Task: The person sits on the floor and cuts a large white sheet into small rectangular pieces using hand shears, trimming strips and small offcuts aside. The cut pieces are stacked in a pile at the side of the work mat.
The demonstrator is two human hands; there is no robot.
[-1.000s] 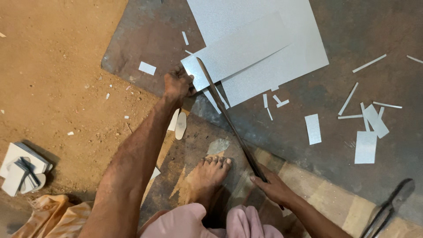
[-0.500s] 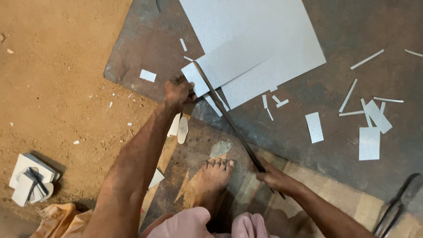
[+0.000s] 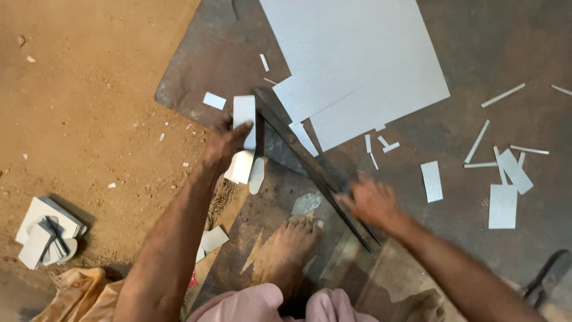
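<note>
- A small white rectangular card (image 3: pixel 244 119) stands upright in the left hand (image 3: pixel 221 146), pinched between thumb and fingers at its lower edge.
- The card sits just left of the tip of long dark shears (image 3: pixel 313 167), which lie slanted across the dark floor mat (image 3: pixel 476 53) from upper left to lower right.
- Just below the left hand, more white pieces (image 3: pixel 241 167) lie stacked on the ground.
- The left arm reaches up from the bottom of the view, forearm straight, wrist bent slightly right.
- The right hand (image 3: pixel 372 203) is blurred; it closes over the lower handle of the shears, knuckles up, arm coming in from the lower right.
- A bare foot (image 3: pixel 292 244) rests on the mat between the two arms, toes near the shears.
- Large grey sheets (image 3: pixel 351 53) lie overlapped beyond the blade tip.
- Cut strips and offcuts (image 3: pixel 503 179) are scattered on the mat to the right.
- A pile of white cards (image 3: pixel 44 235) sits well apart on the sandy ground at far left.
</note>
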